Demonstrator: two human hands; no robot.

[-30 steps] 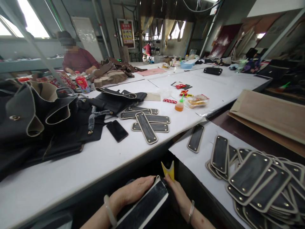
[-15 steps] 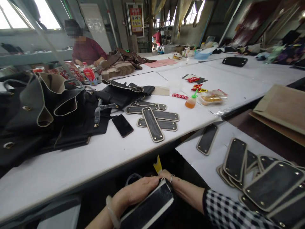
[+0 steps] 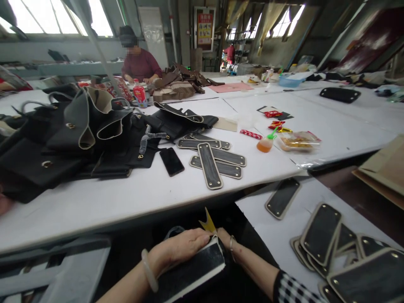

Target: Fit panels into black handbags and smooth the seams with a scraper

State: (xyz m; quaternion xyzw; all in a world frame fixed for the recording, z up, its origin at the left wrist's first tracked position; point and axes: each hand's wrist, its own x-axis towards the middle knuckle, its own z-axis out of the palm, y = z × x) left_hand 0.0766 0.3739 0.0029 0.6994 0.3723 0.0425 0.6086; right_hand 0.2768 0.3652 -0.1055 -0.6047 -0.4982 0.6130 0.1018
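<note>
Across the top of a black leather bag (image 3: 192,269) with a pale cut edge lies my left hand (image 3: 184,249), its fingers closed over the upper side near the far corner. My right hand (image 3: 224,239) grips the same corner from the right; most of its fingers are hidden behind the leather. A yellow strip with a forked end (image 3: 208,221) sticks up between the two hands, its lower part out of sight. Clear plastic wrapping (image 3: 174,231) shows just behind my left hand.
Black bags (image 3: 75,134) are heaped at left beside a phone (image 3: 171,161). Riveted black panels (image 3: 210,166) lie crossed on the white table; more panels (image 3: 322,231) pile at right. A person (image 3: 142,63) sits across. Part of another hand (image 3: 4,205) shows at the left edge.
The view has turned left, so the table things sit farther right. Both hands stay at the bag's corner. The yellow strip's forked end now shows more widely, and another person's hand appears at far left.
</note>
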